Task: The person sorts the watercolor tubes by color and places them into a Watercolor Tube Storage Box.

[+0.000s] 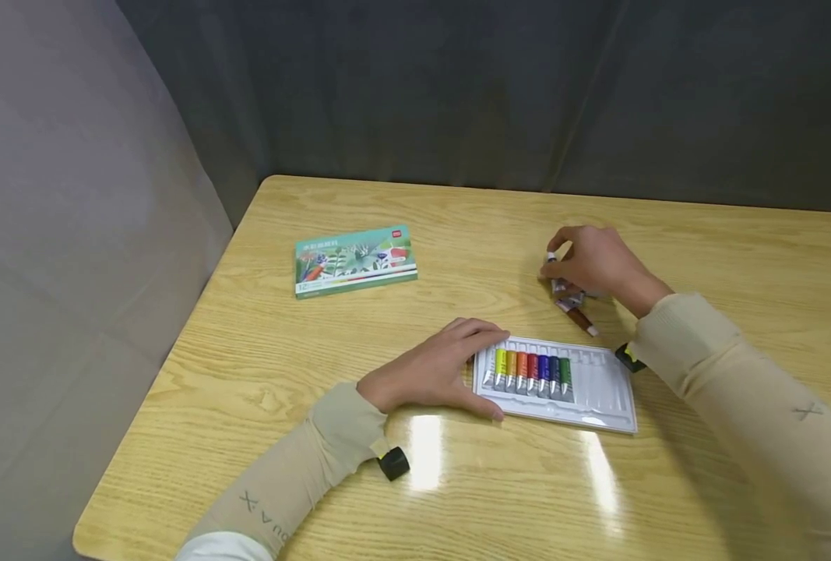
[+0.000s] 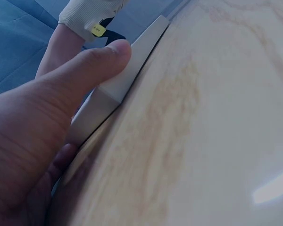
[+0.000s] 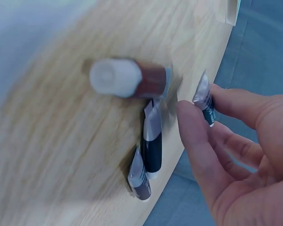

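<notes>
A person's two bare hands work at a pale wooden table (image 1: pixel 233 366). Low and right of centre lies a white tray (image 1: pixel 600 421), eight paint tubes (image 1: pixel 531 374) in a row along it, with vacant slots at its right end. The left hand (image 1: pixel 436 366) spans the tray's left end, thumb on the near edge and fingers at the far one, gripping it lightly. Further up and right, the right hand (image 1: pixel 597 261) is nearly closed, its fingertips pinching one small tube (image 3: pixel 205 101). In the right wrist view, a brown tube (image 3: pixel 153 80), a black-labelled tube (image 3: pixel 153 146) and a third tube (image 3: pixel 140 181) lie loose at the middle. A printed paint box (image 1: pixel 356 262) sits left of centre, above the tray.

The narrow pinch could let the tube twist or slip. A knock from the fingers might send the loose tubes rolling. The black wrist camera (image 1: pixel 628 358), just beside the tray's upper right corner, could catch the rim and jolt the row out of line
</notes>
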The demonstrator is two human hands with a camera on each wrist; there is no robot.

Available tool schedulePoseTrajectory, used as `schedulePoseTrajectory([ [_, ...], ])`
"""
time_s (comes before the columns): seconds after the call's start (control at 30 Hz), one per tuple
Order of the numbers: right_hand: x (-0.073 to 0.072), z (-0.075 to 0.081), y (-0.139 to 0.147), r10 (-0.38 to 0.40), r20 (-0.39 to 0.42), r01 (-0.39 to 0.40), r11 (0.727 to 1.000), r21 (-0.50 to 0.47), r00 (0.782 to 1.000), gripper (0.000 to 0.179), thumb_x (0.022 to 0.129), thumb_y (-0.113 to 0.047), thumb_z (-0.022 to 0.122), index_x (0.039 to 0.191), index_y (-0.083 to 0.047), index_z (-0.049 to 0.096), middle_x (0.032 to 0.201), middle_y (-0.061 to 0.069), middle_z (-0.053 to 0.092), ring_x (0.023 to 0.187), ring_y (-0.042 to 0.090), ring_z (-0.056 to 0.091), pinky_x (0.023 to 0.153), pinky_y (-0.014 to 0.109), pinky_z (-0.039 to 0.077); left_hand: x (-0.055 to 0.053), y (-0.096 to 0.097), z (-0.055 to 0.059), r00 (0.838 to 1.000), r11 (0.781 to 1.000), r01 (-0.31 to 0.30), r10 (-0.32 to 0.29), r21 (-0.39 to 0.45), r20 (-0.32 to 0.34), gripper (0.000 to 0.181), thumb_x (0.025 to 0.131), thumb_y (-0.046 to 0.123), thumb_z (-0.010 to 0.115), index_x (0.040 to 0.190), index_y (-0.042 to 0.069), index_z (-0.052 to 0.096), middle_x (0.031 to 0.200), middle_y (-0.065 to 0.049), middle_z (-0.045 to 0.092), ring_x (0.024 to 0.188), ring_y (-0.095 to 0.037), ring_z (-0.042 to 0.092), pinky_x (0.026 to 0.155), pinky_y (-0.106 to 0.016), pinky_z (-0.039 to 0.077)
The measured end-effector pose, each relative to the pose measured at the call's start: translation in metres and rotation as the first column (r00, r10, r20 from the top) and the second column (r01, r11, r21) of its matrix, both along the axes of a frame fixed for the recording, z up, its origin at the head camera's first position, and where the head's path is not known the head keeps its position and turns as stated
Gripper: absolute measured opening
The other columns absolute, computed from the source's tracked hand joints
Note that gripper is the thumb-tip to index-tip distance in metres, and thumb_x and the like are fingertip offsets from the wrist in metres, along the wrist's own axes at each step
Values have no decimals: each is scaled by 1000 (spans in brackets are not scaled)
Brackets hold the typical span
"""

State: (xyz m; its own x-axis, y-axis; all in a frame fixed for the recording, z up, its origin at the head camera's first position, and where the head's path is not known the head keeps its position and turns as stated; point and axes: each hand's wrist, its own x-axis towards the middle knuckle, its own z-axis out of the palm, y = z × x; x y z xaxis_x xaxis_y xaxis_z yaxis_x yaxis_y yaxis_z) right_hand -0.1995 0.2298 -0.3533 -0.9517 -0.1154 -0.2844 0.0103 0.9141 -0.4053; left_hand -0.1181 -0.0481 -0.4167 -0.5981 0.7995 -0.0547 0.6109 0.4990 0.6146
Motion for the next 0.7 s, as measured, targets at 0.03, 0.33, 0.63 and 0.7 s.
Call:
schedulePoseTrajectory([
  [0.03, 2, 0, -1, -3, -1, 3, 1000, -8, 1000, 46, 96, -33, 73, 129, -2, 62, 96, 18, 77, 66, 17, 71, 59, 29, 51, 0, 0, 0, 1000, 1000, 0, 0, -1, -2, 108, 76, 68, 82, 162, 24, 35, 164, 5, 37, 152, -14, 35, 126, -35, 36],
  [0.33, 15, 3, -3, 13, -33, -13, 1000, -8, 999, 42, 96, -33, 72, 127, -5, 63, 104, 20, 77, 73, 18, 71, 62, 30, 52, 0, 0, 1, 1000, 1000, -1, 1, -4, -12, 110, 75, 70, 82, 162, 23, 35, 164, 5, 38, 151, -14, 36, 126, -35, 37],
  [0.63, 34, 3, -1, 52, -69, -53, 998, -14, 996, 40, 95, -31, 73, 125, -6, 63, 97, 15, 78, 67, 14, 71, 68, 35, 54, 0, 1, 1, 1000, 1000, -2, 2, -6, -12, 110, 74, 70, 82, 162, 23, 34, 164, 5, 38, 150, -14, 37, 126, -35, 37],
  [0.7, 38, 3, -1, 52, -65, -53, 998, -22, 997, 40, 95, -30, 73, 125, -5, 62, 94, 14, 78, 65, 14, 70, 64, 32, 52, 0, 0, 1, 1000, 1000, -3, 3, -5, -9, 110, 74, 70, 82, 162, 23, 35, 164, 5, 38, 150, -14, 37, 126, -35, 37],
])
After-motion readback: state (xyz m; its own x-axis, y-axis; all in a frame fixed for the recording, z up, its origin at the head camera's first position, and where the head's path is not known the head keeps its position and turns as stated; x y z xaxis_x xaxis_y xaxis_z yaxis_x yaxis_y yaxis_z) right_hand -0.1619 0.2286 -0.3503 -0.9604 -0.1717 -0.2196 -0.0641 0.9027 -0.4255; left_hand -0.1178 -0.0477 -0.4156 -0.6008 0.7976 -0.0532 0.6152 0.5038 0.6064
